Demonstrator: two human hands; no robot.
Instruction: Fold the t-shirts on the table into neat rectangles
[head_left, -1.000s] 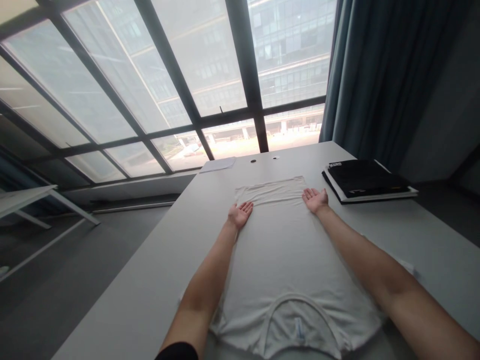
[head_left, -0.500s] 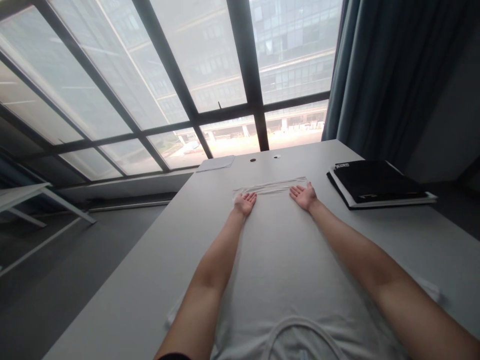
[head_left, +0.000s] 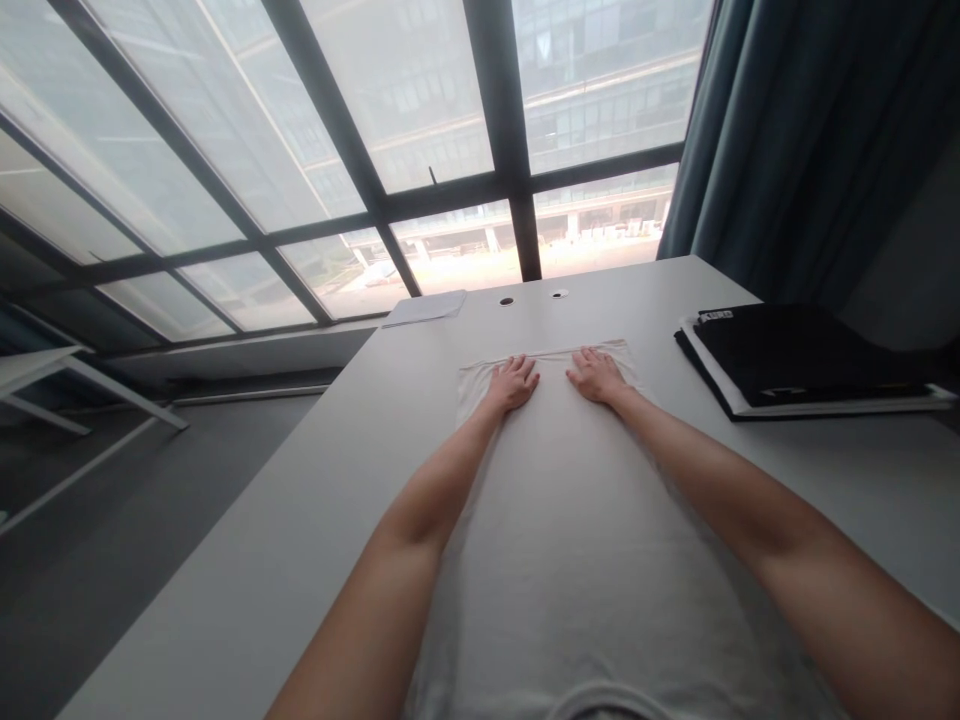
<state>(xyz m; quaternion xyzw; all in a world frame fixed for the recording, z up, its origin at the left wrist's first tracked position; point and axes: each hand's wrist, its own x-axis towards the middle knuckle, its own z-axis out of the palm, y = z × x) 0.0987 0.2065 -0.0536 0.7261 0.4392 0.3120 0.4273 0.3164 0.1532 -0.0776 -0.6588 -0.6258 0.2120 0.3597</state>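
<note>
Two hands lay palm-down on a white T-shirt [head_left: 570, 520] spread flat along the grey worktop [head_left: 300, 520]. Left hand [head_left: 512, 384] and right hand [head_left: 596, 375] rested side by side near the shirt's far hem, fingers extended and slightly spread, pressing the cloth, gripping nothing. Right of the shirt, well apart, sat a stack of black folded garments [head_left: 802, 355]. Beyond the hem lay a sheet of paper [head_left: 424, 307].

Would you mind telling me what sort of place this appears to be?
Probably an office or a similar workroom on an upper floor: a long grey table with cable holes, tall framed windows facing another glass-fronted building, and a dark curtain. Both hands lie on a white T-shirt.
</note>
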